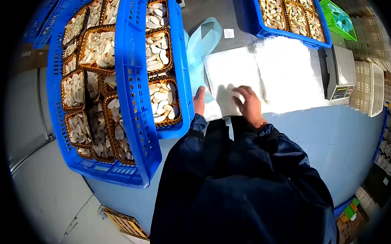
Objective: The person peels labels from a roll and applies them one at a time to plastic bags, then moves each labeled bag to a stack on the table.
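Observation:
My left hand (199, 101) is at the left edge of the white sheets, beside a light blue bag (197, 57); what its fingers hold, if anything, is hidden. Over a stack of thin white sheets (232, 67) is my right hand (250, 106), its fingers bent and spread, with its shadow on the top sheet. Another bright white stack (287, 73) lies just to the right. On the left stands a blue crate (189, 113) holding brown trays of pale sliced pieces (162, 101).
A taller blue crate (138, 98) of similar trays stands far left. Another blue crate (293, 37) is at the back. A scale (341, 73), a green basket (337, 19) and stacked pale baskets (369, 89) are on the right. A wooden pallet (125, 223) lies below left.

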`<state>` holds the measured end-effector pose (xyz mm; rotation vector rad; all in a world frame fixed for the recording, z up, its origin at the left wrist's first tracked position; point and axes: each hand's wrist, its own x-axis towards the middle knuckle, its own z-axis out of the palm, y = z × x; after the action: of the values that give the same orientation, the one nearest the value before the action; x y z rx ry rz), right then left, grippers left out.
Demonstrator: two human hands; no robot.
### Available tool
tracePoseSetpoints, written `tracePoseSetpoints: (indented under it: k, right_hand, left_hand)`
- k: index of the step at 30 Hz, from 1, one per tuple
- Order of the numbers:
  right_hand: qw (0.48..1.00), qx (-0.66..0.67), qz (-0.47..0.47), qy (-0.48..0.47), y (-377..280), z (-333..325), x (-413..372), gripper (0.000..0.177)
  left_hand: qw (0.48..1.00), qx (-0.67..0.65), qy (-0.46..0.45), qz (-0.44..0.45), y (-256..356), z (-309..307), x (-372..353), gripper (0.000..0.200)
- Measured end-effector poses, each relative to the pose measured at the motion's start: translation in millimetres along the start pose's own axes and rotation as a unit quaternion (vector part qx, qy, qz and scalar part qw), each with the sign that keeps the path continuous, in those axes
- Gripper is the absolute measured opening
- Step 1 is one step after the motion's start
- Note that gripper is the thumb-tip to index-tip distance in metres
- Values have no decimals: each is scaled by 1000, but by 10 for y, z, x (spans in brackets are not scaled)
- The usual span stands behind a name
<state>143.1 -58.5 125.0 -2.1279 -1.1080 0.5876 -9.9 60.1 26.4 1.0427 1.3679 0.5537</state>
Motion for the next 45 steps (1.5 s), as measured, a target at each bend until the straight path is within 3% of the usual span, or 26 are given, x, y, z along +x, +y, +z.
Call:
tracePoseSetpoints:
  k: [1,2,3,5,6,7,10,11,13,14,16,20,22,24,25,27,28,31,32,35,37,39,40,43,45]
  right_hand:
    - [982,150,32,-106,52,133,-30,26]
    - [938,309,72,-139,23,258,-77,26]
    - [867,457,109,-169,-34,351,-102,25]
    - [846,485,128,-182,-123,391,-83,25]
    - [824,512,149,-192,-155,394,-91,26]
    - [824,511,150,-193,-138,419,-96,26]
    - [909,375,106,-150,-85,482,-73,26]
    - [908,375,105,-151,-98,469,-75,26]
    - [960,256,22,-111,-127,411,-93,23]
    - [960,256,22,-110,-152,391,-100,23]
    - [982,167,-66,-52,-184,353,-129,22]
    - [977,207,6,-55,-244,349,-171,16]
    - [976,216,-17,-34,-210,348,-145,15]
    - [971,235,-44,13,-187,311,-122,10]
    - [962,271,-31,25,-104,309,-107,10]
    - [911,383,148,17,135,254,49,10]
    - [924,353,150,18,297,198,159,10]
    - [973,187,138,-15,486,25,475,12]
    - [977,175,120,0,521,46,542,13]
    - [963,225,137,-53,611,65,639,11]
    - [970,196,134,-56,625,94,646,10]
    - [975,167,130,-62,603,121,649,10]
    - [981,144,122,-49,543,104,641,10]
    - [983,121,135,-37,561,137,618,10]
    - [980,122,156,-36,609,211,571,10]
  left_hand:
    - [1000,-8,-14,-15,0,-31,-6,58]
    - [996,87,29,6,652,36,-373,73]
    - [996,87,30,8,729,42,-410,73]
    - [996,85,-1,-26,774,19,-438,79]
    - [996,48,-65,-41,727,-18,-417,81]
    - [996,48,-65,-42,652,-20,-393,81]
    - [998,16,-49,-25,392,-12,-257,87]
    - [998,16,-48,-25,323,-25,-231,87]
    - [996,78,-25,-33,200,-33,-194,92]
    - [996,79,-1,-34,108,-13,-164,94]
    - [995,93,3,-30,60,-7,-117,93]
    - [992,90,-21,-82,124,1,-160,91]
    - [988,106,-30,-108,133,-9,-167,89]
    - [999,9,-37,-25,106,-10,-165,75]
    - [999,9,-37,-25,172,0,-185,75]
    - [981,-114,-35,-155,352,19,-260,59]
    - [979,-131,-31,-155,333,33,-239,49]
    - [985,-102,-108,-84,288,100,-202,30]
    - [991,10,-126,-43,137,65,-103,27]
    - [991,63,-112,29,-15,103,-59,32]
    - [989,21,-142,35,4,130,-81,32]
    - [986,112,-111,62,38,155,-93,33]
    - [977,169,-120,47,334,167,-221,34]
    - [978,150,-112,93,312,203,-190,35]
    - [976,182,-113,46,348,199,-183,33]
